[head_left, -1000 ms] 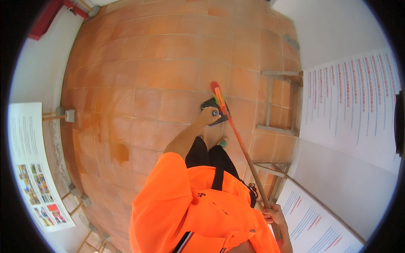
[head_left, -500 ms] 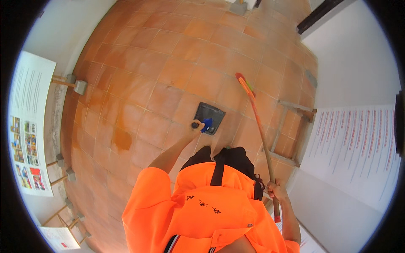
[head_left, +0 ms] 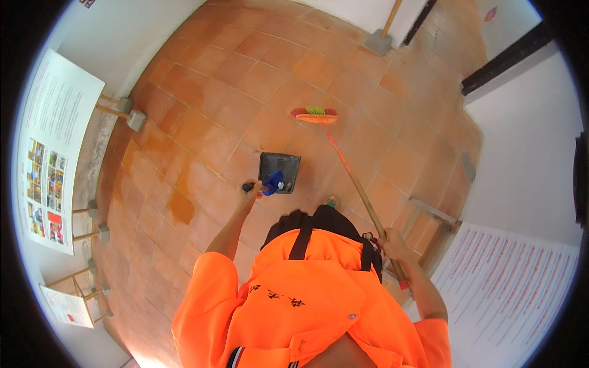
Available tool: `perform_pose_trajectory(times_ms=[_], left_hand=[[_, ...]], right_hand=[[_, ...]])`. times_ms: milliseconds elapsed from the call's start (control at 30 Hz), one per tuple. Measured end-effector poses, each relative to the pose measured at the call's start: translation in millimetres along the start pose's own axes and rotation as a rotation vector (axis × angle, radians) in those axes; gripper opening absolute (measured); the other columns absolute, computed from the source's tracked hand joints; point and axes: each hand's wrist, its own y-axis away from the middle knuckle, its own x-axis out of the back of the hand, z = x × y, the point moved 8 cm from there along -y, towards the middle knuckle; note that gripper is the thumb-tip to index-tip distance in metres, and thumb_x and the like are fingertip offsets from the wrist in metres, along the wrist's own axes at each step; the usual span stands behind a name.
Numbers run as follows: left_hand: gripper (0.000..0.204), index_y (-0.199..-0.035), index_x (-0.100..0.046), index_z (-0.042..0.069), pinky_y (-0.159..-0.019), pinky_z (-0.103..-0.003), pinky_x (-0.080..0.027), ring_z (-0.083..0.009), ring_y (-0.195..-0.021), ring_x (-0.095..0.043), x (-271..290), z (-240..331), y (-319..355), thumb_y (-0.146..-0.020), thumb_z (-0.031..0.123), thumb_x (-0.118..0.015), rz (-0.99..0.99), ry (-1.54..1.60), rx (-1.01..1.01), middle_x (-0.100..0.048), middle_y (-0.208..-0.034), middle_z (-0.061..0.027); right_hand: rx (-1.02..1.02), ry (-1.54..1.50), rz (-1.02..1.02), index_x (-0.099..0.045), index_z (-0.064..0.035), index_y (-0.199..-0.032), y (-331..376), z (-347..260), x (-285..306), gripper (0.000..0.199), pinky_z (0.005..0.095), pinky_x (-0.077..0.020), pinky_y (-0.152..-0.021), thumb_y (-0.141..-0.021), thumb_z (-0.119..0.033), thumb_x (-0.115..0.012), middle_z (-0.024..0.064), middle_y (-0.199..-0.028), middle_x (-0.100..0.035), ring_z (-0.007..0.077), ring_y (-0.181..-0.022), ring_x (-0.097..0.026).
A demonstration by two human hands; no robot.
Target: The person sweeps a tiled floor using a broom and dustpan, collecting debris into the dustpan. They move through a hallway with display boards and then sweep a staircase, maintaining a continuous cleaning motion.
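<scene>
My left hand (head_left: pixel 253 192) is closed round the dark upright handle of a dustpan. The black dustpan pan (head_left: pixel 278 164) is beyond that hand, near the floor; whether it touches the tiles I cannot tell. A crumpled blue thing (head_left: pixel 271 183) with a pale spot shows beside the hand, over the pan; its kind is unclear. My right hand (head_left: pixel 396 245) grips the upper part of a broom's stick (head_left: pixel 351 173). Ahead of me, beyond the dustpan, the broom head (head_left: pixel 314 116) with red and green bristles lies at the floor.
Terracotta tiles (head_left: pixel 202 116) cover the floor, with a dark wet-looking patch (head_left: pixel 180 207) at left. Display boards (head_left: pixel 58 153) on wooden legs with grey block feet (head_left: pixel 136 121) line the left wall. A wooden frame (head_left: pixel 432 210) and a printed white board (head_left: pixel 497 288) stand at right.
The broom head has swung left and turned, so its bristles now show broadly. In the picture, the dustpan and my left hand sit further left. Both hands keep their grips.
</scene>
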Motion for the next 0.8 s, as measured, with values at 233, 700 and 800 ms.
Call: perform_pose_trajectory(times_ms=[233,700,800], left_hand=[[0.015,-0.083,-0.056,0.001,-0.052,-0.026,-0.049,-0.0165,-0.058,-0.059,7,13,-64,-0.08,0.016,-0.058,0.106,0.058,0.07,-0.059,-0.071,-0.0093],[0.014,-0.081,-0.058,0.0,-0.052,-0.025,-0.048,-0.0153,-0.057,-0.059,29,3,-223,-0.08,0.014,-0.06,0.278,0.156,0.217,-0.06,-0.071,-0.009],[0.013,-0.08,-0.057,0.002,-0.051,-0.024,-0.048,-0.0137,-0.057,-0.058,25,9,-232,-0.081,0.015,-0.06,0.272,0.196,0.17,-0.059,-0.071,-0.0075]], right_hand=[[0.396,0.566,0.067,-0.051,0.0041,-0.083,-155,-90,80,0.017,0.0419,-0.0455,-0.057,-0.071,-0.008,-0.052,0.0228,-0.065,-0.055,0.0345,-0.06,-0.058],[0.792,1.199,-0.221,-0.058,0.0008,-0.076,-286,-268,70,0.009,0.0439,-0.0468,-0.064,-0.071,-0.005,-0.053,0.0217,-0.079,-0.06,0.0366,-0.076,-0.059],[0.29,1.112,-0.4,-0.057,0.0018,-0.082,-249,-278,133,0.013,0.0449,-0.0454,-0.065,-0.074,-0.007,-0.051,0.0227,-0.088,-0.057,0.0355,-0.083,-0.056]])
